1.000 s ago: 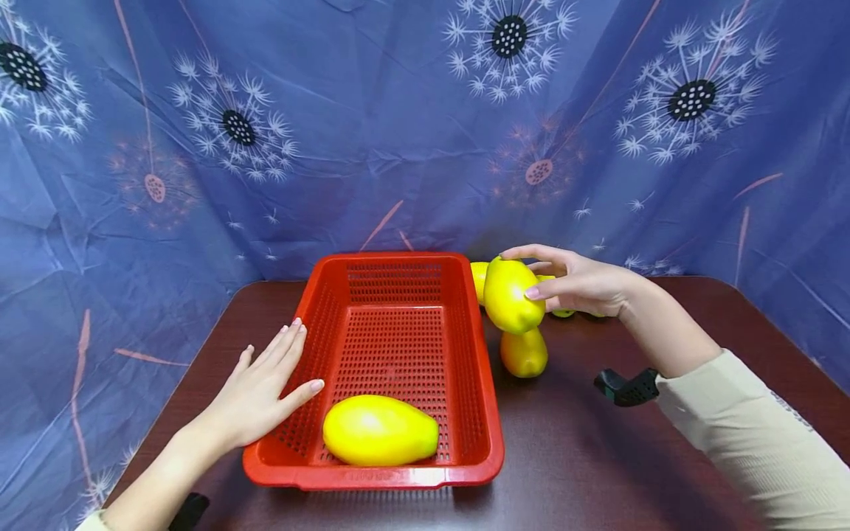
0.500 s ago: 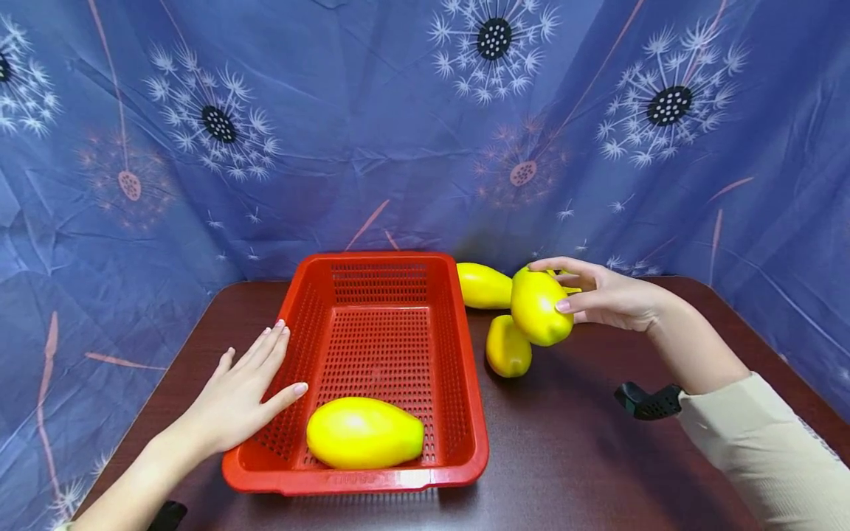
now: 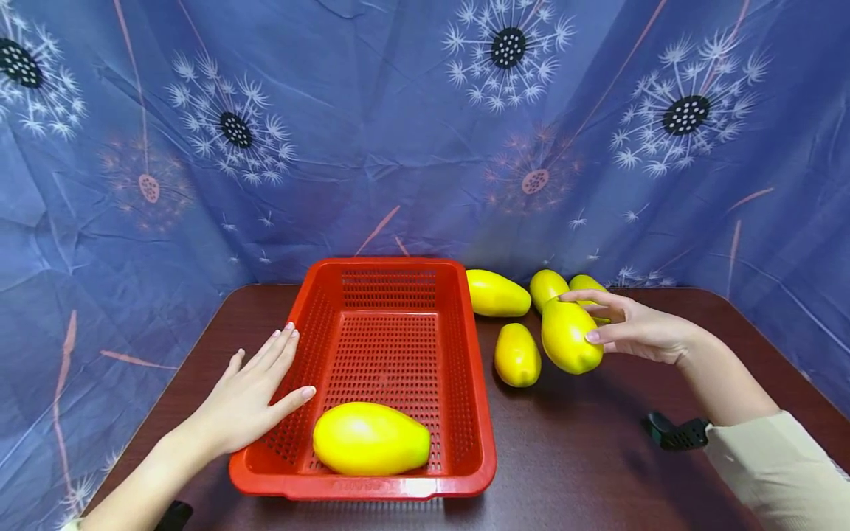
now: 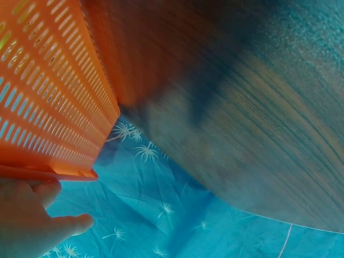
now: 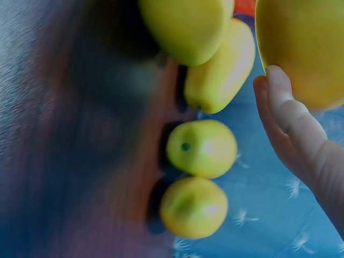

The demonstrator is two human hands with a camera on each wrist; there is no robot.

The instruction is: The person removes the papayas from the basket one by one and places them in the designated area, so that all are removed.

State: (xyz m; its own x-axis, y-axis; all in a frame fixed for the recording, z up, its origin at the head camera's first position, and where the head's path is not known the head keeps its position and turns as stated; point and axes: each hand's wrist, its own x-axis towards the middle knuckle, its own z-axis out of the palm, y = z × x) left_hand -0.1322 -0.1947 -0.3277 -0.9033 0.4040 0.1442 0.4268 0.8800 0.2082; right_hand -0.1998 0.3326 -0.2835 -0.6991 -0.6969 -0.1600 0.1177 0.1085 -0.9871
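Note:
My right hand [image 3: 637,324] pinches a yellow papaya [image 3: 571,339] between thumb and fingers, right of the basket. The same papaya [image 5: 303,48] fills the upper right corner of the right wrist view, fingertips against its side. On the left, my left hand [image 3: 249,398] lies with straight fingers along the left rim of a red plastic basket [image 3: 361,487]; its thumb points inward over the basket. One large papaya [image 3: 368,439] with a greenish tip lies crosswise at the basket's near end. In the left wrist view, fingers [image 4: 48,188] show below the basket's rim.
A smaller papaya [image 3: 517,355] lies on the dark brown table [image 3: 564,457] just right of the basket. Behind it, another papaya [image 3: 498,293] lies by the basket's far right corner. Two more, a papaya [image 3: 547,286] and a papaya [image 3: 584,284], are near the blue curtain [image 3: 372,147].
My right hand has carried the papaya rightward and toward me, away from the basket, uncovering the papayas behind it. My left hand stays at the basket's rim.

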